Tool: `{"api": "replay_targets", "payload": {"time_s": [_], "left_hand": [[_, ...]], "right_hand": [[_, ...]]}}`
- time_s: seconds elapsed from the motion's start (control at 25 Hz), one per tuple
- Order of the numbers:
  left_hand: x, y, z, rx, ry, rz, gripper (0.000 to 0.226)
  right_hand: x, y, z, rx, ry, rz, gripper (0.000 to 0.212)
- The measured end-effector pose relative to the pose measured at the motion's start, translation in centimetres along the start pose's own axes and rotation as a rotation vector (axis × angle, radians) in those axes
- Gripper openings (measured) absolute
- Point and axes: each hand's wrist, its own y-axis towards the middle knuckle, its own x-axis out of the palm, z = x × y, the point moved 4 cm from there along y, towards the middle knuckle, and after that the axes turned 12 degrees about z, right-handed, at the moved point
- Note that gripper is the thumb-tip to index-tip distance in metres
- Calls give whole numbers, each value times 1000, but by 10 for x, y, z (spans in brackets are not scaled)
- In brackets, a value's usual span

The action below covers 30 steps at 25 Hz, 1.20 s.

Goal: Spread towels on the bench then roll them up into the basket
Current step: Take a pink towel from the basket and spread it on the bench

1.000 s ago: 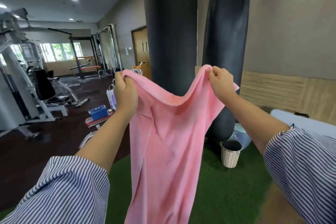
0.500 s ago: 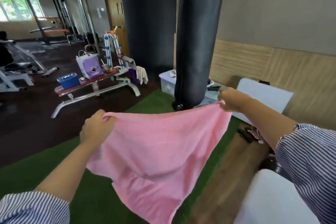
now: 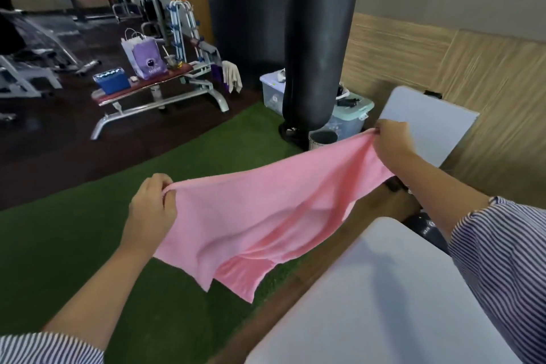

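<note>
Head view: we see a pink towel (image 3: pixel 266 216) stretched in the air between both hands. Our left hand (image 3: pixel 152 204) pinches one top corner, its grip closed on the cloth; our right hand (image 3: pixel 393 142) pinches the other corner higher up, its grip closed on the cloth too. The towel sags between them and hangs above the green turf (image 3: pixel 74 245), its lower edge near the white table (image 3: pixel 384 304) at lower right. Behind stand a black punching bag (image 3: pixel 316 38), a small bin (image 3: pixel 322 139) and a weight bench (image 3: pixel 165 91) carrying a purple bag (image 3: pixel 146 57).
</note>
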Motion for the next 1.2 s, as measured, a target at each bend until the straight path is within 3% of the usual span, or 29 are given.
{"api": "replay_targets", "payload": {"time_s": [0.12, 0.24, 0.4, 0.64, 0.8, 0.92, 1.0, 1.08, 1.2], "left_hand": [[20, 4, -5, 22, 58, -16, 15], [50, 11, -27, 12, 148, -126, 23], [87, 32, -41, 48, 89, -273, 24], [101, 88, 31, 241, -239, -209, 25], [109, 50, 57, 356, -218, -285, 8], [109, -33, 56, 257, -174, -483, 17], [99, -105, 57, 168, -162, -607, 24], [90, -170, 45, 54, -129, -711, 26], [70, -260, 22, -36, -67, -854, 16]], "right_hand": [[30, 9, 1, 85, 50, -15, 27], [70, 23, 6, 217, 65, -53, 24], [101, 43, 21, 398, 128, -16, 25], [58, 103, 56, 503, 268, 192, 30], [13, 80, 103, 454, 204, 233, 34], [-1, 14, 153, 243, 47, 5, 31], [-4, -37, 185, 58, -26, -306, 29], [-2, -91, 210, 4, -118, -615, 27], [-4, -173, 226, -119, -227, -890, 24]]}}
